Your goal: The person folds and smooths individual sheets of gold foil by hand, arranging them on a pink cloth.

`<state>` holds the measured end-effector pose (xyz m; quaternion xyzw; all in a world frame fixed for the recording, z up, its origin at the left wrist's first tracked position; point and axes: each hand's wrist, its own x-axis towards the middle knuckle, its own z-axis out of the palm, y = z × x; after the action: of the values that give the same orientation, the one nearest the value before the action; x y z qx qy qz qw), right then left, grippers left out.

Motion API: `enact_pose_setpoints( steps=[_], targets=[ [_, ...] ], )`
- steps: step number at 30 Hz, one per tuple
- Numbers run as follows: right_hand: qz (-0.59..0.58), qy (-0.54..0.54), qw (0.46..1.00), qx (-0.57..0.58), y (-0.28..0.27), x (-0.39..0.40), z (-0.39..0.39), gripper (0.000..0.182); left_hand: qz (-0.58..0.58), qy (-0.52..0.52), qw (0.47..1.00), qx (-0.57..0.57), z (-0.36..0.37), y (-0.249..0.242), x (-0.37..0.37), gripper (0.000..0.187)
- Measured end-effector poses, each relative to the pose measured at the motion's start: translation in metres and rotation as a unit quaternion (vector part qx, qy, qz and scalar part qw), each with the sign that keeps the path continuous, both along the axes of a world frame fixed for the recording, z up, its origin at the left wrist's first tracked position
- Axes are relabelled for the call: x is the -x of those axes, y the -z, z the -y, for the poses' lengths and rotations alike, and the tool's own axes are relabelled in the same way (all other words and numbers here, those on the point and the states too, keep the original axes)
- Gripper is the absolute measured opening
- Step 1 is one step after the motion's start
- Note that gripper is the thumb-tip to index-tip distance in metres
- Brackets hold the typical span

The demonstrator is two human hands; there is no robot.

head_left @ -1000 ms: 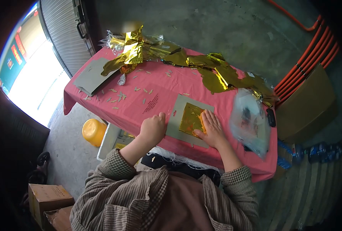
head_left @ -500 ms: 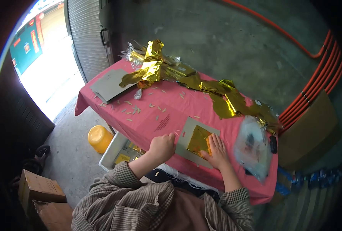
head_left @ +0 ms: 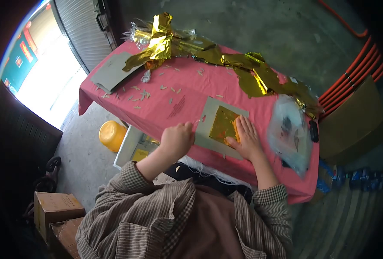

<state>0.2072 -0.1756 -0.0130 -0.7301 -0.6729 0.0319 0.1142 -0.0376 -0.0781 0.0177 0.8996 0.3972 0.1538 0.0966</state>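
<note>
A grey board (head_left: 203,133) lies on the pink cloth of the table (head_left: 157,113), with a gold foil square (head_left: 221,124) on its middle. My right hand (head_left: 246,137) rests flat on the right edge of the foil, fingers stretched out. Beside the board's left edge, my left hand (head_left: 178,139) is closed with its fingers curled; what it holds, if anything, is hidden. Small pale scraps (head_left: 145,94) are scattered on the cloth to the left.
Crumpled gold foil (head_left: 256,80) runs along the table's far side. Grey boards (head_left: 114,72) are stacked at the far left, a clear plastic bag (head_left: 290,134) at the right. Below stand a yellow bucket (head_left: 112,136), a white box (head_left: 126,149) and cartons (head_left: 58,207).
The view has shifted, so the table appears higher in the frame. My left hand has risen slightly relative to the board. My right hand stays on the foil.
</note>
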Motion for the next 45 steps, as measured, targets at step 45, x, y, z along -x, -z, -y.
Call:
enact_pose_setpoints(
  steps=[45],
  targets=[
    [0.018, 0.009, 1.0, 0.014, -0.002, 0.001, 0.0, 0.081, 0.063, 0.071, 0.995, -0.002, -0.005, -0.01, 0.028, 0.034]
  ],
)
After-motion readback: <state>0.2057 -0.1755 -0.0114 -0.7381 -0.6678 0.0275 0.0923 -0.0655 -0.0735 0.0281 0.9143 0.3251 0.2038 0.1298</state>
